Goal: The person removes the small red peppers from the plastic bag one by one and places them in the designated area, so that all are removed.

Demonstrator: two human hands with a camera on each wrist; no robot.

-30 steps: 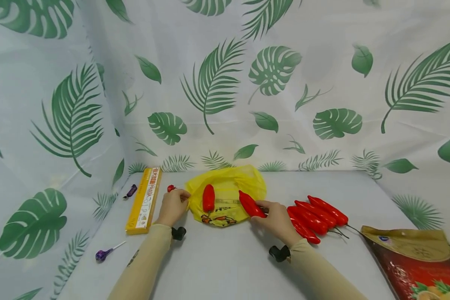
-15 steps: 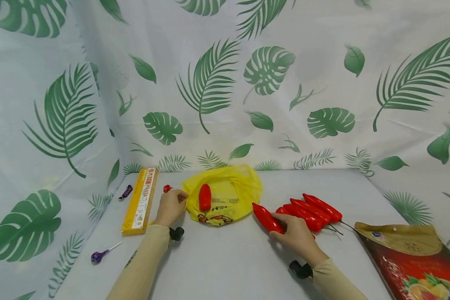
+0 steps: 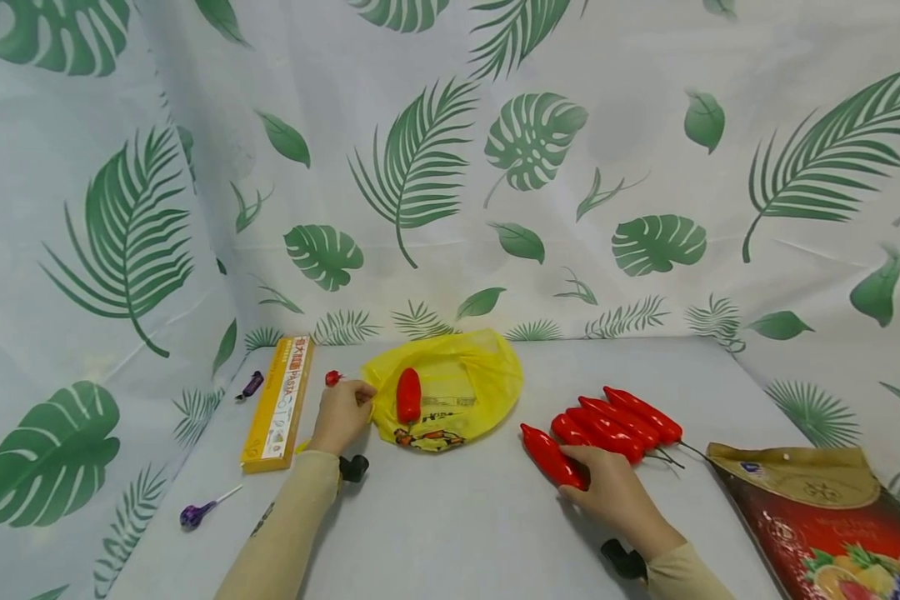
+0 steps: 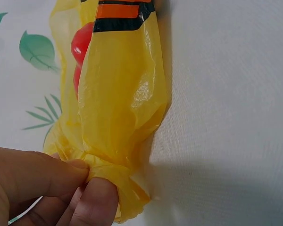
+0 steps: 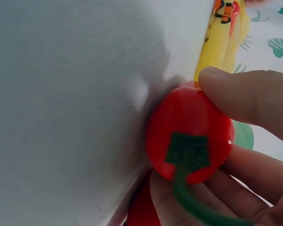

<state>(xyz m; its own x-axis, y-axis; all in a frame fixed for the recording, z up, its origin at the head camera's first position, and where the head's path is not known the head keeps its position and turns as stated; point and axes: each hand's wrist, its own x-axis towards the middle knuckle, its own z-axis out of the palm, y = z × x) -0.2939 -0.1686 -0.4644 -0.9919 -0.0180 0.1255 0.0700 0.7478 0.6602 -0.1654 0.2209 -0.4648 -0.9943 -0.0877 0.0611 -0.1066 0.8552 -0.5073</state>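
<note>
My left hand (image 3: 344, 414) pinches the gathered left edge of a yellow plastic bag (image 3: 487, 392), thumb against fingers in the left wrist view. A red chili pepper (image 3: 408, 395) lies at the bag, toward its left side. To the right, my right hand (image 3: 607, 487) grips another red chili pepper (image 3: 547, 458) low over the table, its tip pointing up and left. In the right wrist view this pepper's green stem (image 5: 188, 160) faces the camera, with thumb and fingers around the body. Several more red chili peppers (image 3: 630, 421) lie in a row just behind that hand.
A yellow pasta box (image 3: 278, 404) lies left of the bag. Beside it are a purple wrapped candy (image 3: 251, 385) and a purple lollipop (image 3: 193, 516). Behind the left hand sits a small red item (image 3: 333, 377). A red-and-gold pouch (image 3: 825, 517) occupies the right front.
My right hand has carried its chili pepper from the bag's right edge to the right and nearer, beside the row of peppers. The left hand keeps its pinch on the bag.
</note>
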